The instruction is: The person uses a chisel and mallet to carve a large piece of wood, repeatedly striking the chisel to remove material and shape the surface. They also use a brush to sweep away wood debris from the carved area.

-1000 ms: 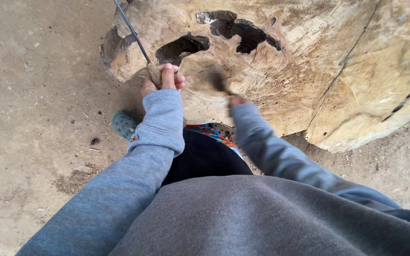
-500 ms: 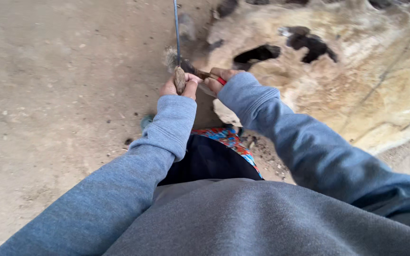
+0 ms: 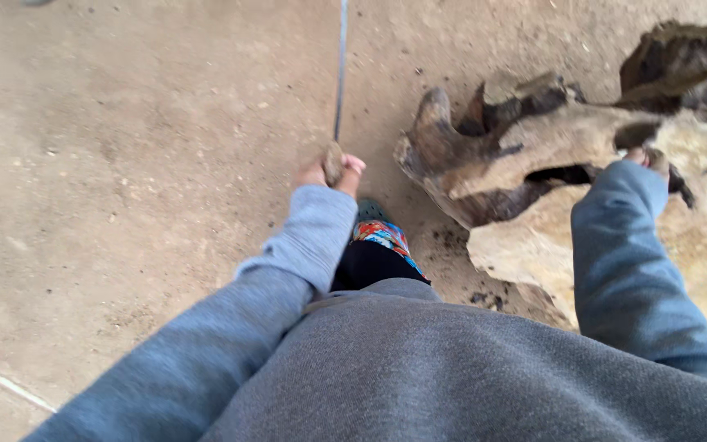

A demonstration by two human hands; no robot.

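Note:
My left hand [image 3: 329,170] is closed around the wooden handle of a long thin metal tool [image 3: 339,74] whose shaft runs straight up and out of the top of the view. My right hand [image 3: 646,159] rests on a large weathered wood stump [image 3: 533,147] at the right, mostly hidden behind my grey-blue sleeve; whether it grips anything I cannot tell. The stump is pale and cracked, with dark hollows and jagged knobs.
A bare concrete floor [image 3: 124,164] fills the left and top. My foot in a teal shoe [image 3: 371,211] and a colourful trouser cuff stand just left of the stump. Dark wood crumbs [image 3: 484,296] lie by the stump's base.
The view has swung left, so the stump now sits at the right. My hands, close together half a second ago, have separated: the left is over the floor with the tool, the right on the stump.

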